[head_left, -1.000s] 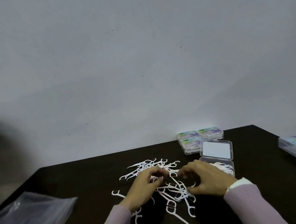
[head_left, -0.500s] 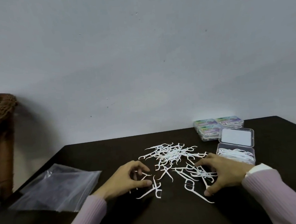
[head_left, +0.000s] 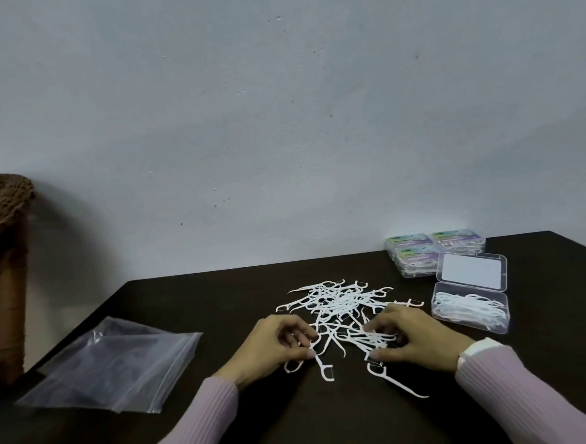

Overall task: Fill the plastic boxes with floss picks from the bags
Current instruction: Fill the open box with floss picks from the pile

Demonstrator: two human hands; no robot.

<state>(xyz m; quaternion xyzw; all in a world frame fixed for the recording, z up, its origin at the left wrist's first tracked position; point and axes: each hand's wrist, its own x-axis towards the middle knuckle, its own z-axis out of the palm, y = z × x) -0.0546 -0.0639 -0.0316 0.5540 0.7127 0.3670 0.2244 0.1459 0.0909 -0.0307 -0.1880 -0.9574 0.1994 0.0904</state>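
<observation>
The floss picks (head_left: 341, 304) are white, thin and hooked, lying in a loose heap at lower centre of the frame. My left hand (head_left: 275, 348) pinches one pick at the heap's near edge; my right hand (head_left: 415, 341) curls over several. One open clear box (head_left: 470, 308), partly filled, sits right of the heap; three closed boxes (head_left: 423, 251) lie behind it. Empty bags (head_left: 115, 366) lie lower left on the dark table (head_left: 331, 425), against a grey wall (head_left: 278, 119).

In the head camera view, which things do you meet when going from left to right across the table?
Empty plastic bags → left hand → loose floss picks → right hand → open plastic box, partly filled.
</observation>
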